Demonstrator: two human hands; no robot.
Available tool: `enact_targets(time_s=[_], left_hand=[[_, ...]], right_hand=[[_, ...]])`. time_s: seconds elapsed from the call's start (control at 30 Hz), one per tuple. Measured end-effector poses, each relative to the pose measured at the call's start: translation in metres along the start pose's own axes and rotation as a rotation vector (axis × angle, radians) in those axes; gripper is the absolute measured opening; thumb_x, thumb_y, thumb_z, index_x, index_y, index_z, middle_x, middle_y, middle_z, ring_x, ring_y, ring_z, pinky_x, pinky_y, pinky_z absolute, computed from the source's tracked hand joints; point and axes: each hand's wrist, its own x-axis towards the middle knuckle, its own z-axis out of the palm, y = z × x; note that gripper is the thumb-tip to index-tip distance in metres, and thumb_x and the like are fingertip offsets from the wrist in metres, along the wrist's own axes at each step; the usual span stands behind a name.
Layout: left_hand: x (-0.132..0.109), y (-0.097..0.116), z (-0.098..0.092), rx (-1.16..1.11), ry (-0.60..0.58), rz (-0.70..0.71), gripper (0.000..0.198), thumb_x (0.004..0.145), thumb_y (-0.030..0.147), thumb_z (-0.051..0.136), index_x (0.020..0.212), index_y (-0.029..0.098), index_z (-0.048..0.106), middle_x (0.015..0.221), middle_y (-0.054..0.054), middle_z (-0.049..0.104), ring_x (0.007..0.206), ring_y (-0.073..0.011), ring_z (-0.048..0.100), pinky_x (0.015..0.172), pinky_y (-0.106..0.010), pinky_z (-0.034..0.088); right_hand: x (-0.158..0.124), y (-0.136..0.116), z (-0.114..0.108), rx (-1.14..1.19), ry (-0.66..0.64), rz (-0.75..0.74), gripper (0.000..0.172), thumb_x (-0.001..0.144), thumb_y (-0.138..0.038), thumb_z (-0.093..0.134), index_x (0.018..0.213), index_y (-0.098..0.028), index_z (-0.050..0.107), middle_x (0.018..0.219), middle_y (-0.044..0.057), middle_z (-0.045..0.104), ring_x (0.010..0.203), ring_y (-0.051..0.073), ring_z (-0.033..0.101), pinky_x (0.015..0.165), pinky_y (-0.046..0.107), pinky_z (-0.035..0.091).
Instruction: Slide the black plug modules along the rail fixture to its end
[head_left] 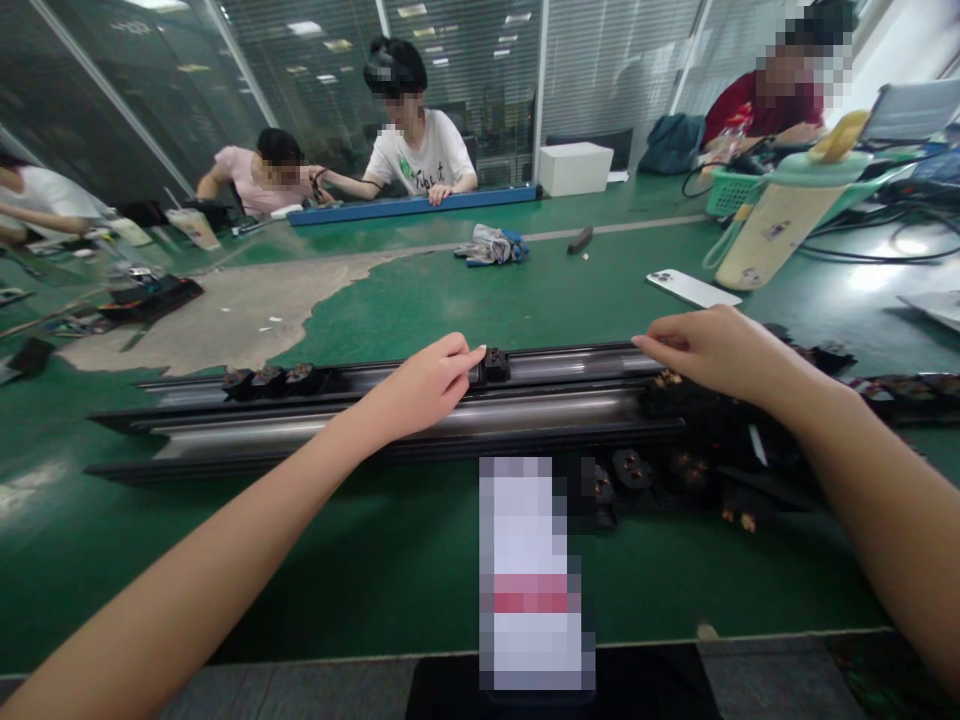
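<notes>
Touching a small, square black block (496, 365) on the rearmost of the long black-and-silver metal rails (247, 440), the left hand (442, 378) has gathered fingertips, whether pinching I cannot tell; the right hand (701, 340) bends loosely, its grip hidden; the rails lie along the front edge of the glossy green tabletop (360, 570); a white-shirted person (427, 150) sits at its far edge before a glass partition (495, 90).

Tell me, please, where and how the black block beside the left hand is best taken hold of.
Probably pinch the block by its left and right ends, from above. It appears to sit in the rear rail, whose long edges run before and behind it, so the ends look easier to reach. The left hand is at its left end; whether it touches is unclear.
</notes>
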Motion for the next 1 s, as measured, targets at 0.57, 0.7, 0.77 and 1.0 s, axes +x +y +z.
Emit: enact_targets(time_s=[0.57,0.7,0.77,1.0], left_hand=[[0.039,0.016,0.007,0.031,-0.044,0.101,0.041,0.102,0.016,0.040,0.122,0.009,0.075,0.105,-0.012,0.062,0.094,-0.0226,0.062,0.091,-0.037,0.052],[0.044,0.015,0.005,-0.037,-0.064,0.107,0.041,0.101,0.015,0.041,0.121,0.009,0.076,0.102,-0.012,0.062,0.092,-0.0221,0.062,0.090,-0.036,0.051],[0.045,0.014,0.004,-0.077,-0.064,0.110,0.042,0.102,0.016,0.041,0.124,0.009,0.076,0.103,-0.011,0.062,0.093,-0.0219,0.062,0.090,-0.036,0.051],[0.048,0.016,0.004,-0.119,-0.057,0.107,0.041,0.101,0.017,0.042,0.121,0.013,0.077,0.103,-0.010,0.063,0.094,-0.0218,0.063,0.091,-0.037,0.051]], right_hand=[[0.000,0.001,-0.003,-0.024,-0.028,-0.036,0.044,0.100,-0.055,0.048,0.070,-0.025,0.059,0.064,0.007,0.064,0.060,0.020,0.052,0.064,0.037,0.036],[-0.001,-0.002,-0.002,-0.015,-0.030,-0.012,0.044,0.099,-0.054,0.047,0.067,-0.025,0.054,0.063,0.006,0.061,0.060,0.020,0.050,0.064,0.036,0.034],[-0.001,-0.003,-0.002,-0.026,-0.020,-0.001,0.043,0.098,-0.054,0.046,0.067,-0.025,0.053,0.062,0.006,0.059,0.061,0.020,0.049,0.064,0.036,0.032],[0.000,-0.004,-0.002,-0.067,-0.045,0.001,0.043,0.099,-0.053,0.045,0.068,-0.025,0.053,0.063,0.005,0.058,0.062,0.019,0.049,0.064,0.034,0.031]])
